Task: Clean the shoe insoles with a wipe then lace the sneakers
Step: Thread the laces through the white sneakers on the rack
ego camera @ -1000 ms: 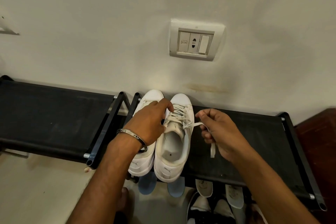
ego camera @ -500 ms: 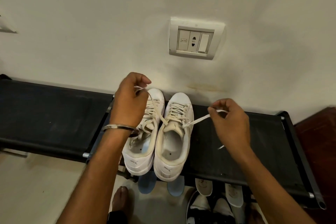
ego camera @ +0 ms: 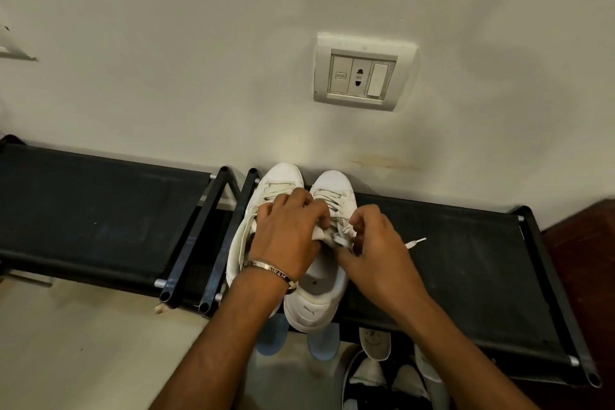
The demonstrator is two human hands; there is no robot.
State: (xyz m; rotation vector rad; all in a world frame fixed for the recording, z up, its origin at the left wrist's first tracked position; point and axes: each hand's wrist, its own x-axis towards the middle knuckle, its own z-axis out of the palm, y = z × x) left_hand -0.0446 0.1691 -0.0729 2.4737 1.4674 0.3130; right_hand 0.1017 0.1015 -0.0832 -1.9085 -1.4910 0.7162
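Observation:
Two white sneakers stand side by side, toes to the wall, on the black shoe rack (ego camera: 459, 263). The left sneaker (ego camera: 243, 236) is partly hidden under my left hand (ego camera: 286, 236). The right sneaker (ego camera: 319, 296) shows its pale insole at the heel. My left hand grips the right sneaker's tongue and lace at the top eyelets. My right hand (ego camera: 376, 246) pinches the white lace (ego camera: 342, 236) beside the tongue. One lace tip (ego camera: 416, 242) lies loose on the rack to the right.
A second black rack section (ego camera: 83, 210) extends to the left. Below the rack are blue insoles (ego camera: 322, 343), white soles (ego camera: 374, 343) and dark shoes (ego camera: 366, 379). A wall socket plate (ego camera: 364, 71) is above. Brown wood (ego camera: 585, 243) borders the right.
Both hands have come down and together from holding the lace ends pulled apart. They now meet over the right sneaker's tongue, and a lace tip lies on the rack.

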